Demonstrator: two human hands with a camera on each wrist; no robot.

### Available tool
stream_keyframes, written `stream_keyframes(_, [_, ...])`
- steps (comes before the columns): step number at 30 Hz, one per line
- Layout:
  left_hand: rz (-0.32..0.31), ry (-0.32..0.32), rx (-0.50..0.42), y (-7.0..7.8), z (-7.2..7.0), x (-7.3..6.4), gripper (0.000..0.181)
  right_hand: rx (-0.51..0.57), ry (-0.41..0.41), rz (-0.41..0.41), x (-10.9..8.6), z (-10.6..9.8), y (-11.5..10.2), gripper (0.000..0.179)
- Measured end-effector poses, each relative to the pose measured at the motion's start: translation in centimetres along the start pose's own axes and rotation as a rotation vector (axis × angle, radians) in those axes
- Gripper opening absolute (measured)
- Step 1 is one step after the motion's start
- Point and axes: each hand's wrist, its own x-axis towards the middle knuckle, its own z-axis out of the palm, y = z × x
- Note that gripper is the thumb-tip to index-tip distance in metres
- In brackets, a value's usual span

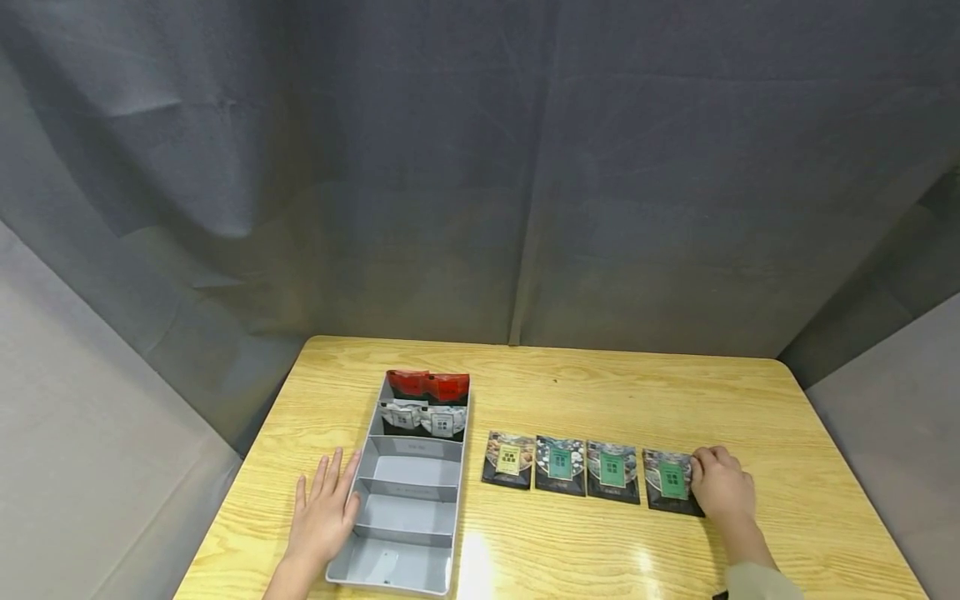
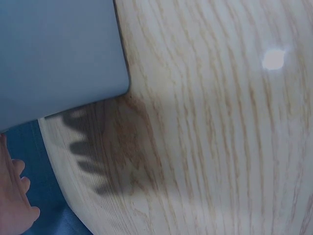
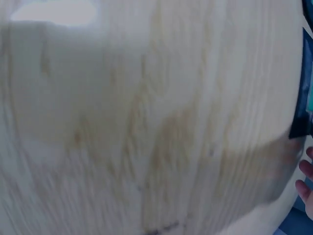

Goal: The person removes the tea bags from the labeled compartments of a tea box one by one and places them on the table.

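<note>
A grey divided box (image 1: 405,554) stands on the table, left of the middle in the head view. My left hand (image 1: 321,508) lies along its left side with the fingers spread, its thumb side at the box wall. To the right of the box, several flat packets lie in a row: one with a yellow label (image 1: 508,458), one with a blue label (image 1: 560,463) and two with green labels. My right hand (image 1: 726,487) pinches the right edge of the rightmost green-labelled packet (image 1: 671,481). In the right wrist view only fingertips (image 3: 304,169) and that packet's dark corner (image 3: 301,122) show.
Red packets (image 1: 447,388) stand in the box's far compartment, and white-labelled packets (image 1: 442,422) in the one before it. The three nearer compartments show bare floors. Behind the wooden table (image 1: 600,392) hangs a dark grey curtain (image 1: 420,208).
</note>
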Motion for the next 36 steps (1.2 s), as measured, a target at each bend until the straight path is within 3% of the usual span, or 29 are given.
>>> stream_keyframes(11, [0.004,0.013,-0.013,-0.1,-0.1,-0.1,0.054,0.018,0.002,0.071,0.2,1.4,-0.4,0.026])
stream_keyframes(36, [0.016,0.042,-0.037,-0.1,0.1,-0.1,0.053,0.032,0.014,0.115,0.4,1.9,-0.4,0.021])
